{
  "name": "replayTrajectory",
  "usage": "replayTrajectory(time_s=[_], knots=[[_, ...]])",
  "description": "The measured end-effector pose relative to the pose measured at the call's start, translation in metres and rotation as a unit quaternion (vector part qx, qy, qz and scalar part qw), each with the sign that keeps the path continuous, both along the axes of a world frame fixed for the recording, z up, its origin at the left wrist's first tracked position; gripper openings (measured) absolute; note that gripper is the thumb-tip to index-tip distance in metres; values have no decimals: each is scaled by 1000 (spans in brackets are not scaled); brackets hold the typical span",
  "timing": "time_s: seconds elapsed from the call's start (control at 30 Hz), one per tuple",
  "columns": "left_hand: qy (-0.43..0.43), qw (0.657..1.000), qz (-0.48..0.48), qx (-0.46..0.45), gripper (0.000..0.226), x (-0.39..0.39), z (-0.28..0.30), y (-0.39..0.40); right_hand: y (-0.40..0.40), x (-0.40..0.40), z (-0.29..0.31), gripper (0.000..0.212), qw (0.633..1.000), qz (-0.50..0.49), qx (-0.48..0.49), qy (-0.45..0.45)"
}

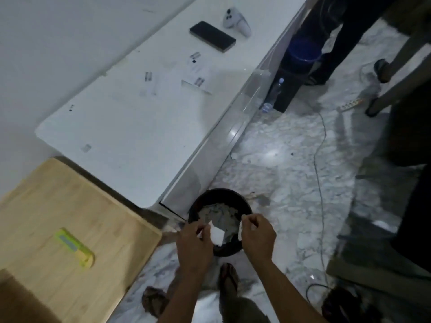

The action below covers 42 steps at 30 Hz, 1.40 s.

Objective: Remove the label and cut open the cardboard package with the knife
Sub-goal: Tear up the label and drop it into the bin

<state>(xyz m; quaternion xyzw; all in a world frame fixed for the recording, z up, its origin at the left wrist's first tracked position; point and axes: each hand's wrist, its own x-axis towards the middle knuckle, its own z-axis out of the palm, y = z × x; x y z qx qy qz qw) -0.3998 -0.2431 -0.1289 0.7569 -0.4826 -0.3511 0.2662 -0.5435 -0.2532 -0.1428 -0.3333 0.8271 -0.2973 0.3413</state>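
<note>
Both my hands hover over a black round bin (242, 201) on the floor, which holds crumpled paper. A white scrap of label (217, 233) hangs between them, pinched by my left hand (193, 243) at its left edge. My right hand (257, 234) has its fingers pinched together just right of the scrap; whether it touches the scrap is unclear. A yellow-green utility knife (75, 247) lies on the wooden table (46, 206) at the left, away from both hands. The cardboard package is not in view.
A white counter (144, 113) runs along the wall with a black phone (212, 36), a white controller (235, 21) and label scraps on it. Another person's legs (342, 38) stand at the top right. A cable (319, 183) crosses the marble floor. My sandalled feet show below.
</note>
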Motion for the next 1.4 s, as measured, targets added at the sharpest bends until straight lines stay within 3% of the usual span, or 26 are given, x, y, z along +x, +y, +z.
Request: replayTrajectory(time_s=[0.27,0.4,0.5,0.63,0.73,0.9,1.0,1.1,1.23,1.33,1.4], knots=[[-37,996,23,84,19,-34,-141,-50,-48,-21,-130,17,998,33,47,7],[-19,993,20,118,43,-39,-191,-58,-55,-21,-174,33,994,89,68,11],[-21,992,8,121,46,-36,-196,-55,-48,-23,-179,49,990,111,82,-10],[-20,993,-5,118,45,-31,-154,-42,-35,-28,-141,57,988,111,99,-42],[-3,994,4,109,45,-29,-95,-31,-28,-28,-90,56,986,117,100,-59],[12,998,42,51,25,-22,8,-5,-12,-20,1,50,984,141,64,-83],[13,997,66,23,32,-10,66,19,1,-5,48,43,982,156,33,-105],[-4,997,80,9,38,11,100,49,20,17,84,33,970,160,-4,-183],[-17,993,110,-31,27,47,134,97,54,57,122,25,948,247,-21,-198],[-17,987,154,-40,36,79,143,140,84,92,138,14,931,303,-40,-202],[-16,981,190,-46,39,100,148,168,102,113,144,19,916,348,-49,-195]])
